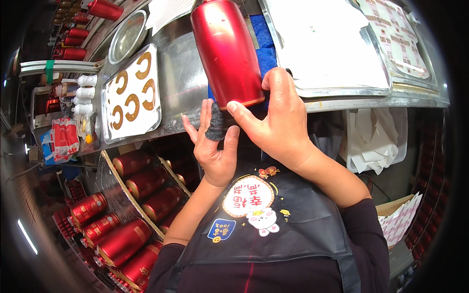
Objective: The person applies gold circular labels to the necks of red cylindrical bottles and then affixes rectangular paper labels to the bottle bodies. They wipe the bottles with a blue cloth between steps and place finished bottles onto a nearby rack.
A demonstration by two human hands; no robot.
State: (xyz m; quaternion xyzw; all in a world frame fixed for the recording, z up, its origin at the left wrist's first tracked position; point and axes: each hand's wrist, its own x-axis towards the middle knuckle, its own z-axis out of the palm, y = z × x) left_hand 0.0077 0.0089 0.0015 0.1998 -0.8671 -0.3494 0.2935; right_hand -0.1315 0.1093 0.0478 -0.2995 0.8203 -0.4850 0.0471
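A glossy red bottle [228,53] lies on a blue cloth [265,44] on the metal bench, its base toward me. My right hand [278,117] grips its base end, the thumb on the bottom rim and the bent fingers at the right side. Just below the base is my left hand [215,151], fingers stretched and apart, holding nothing I can see. A dark knitted finger cover [215,122] sits on one of its fingers. The far end of the bottle runs out of the picture.
Left, a white tray [155,105] carries several gold C-shaped pieces, near a round metal dish [128,36]. Right is a metal tray [342,92] lined with white sheet, beside patterned sheets [398,39]. Below the bench, several red bottles [124,241] fill racks; a plastic bin [401,141] holds white paper.
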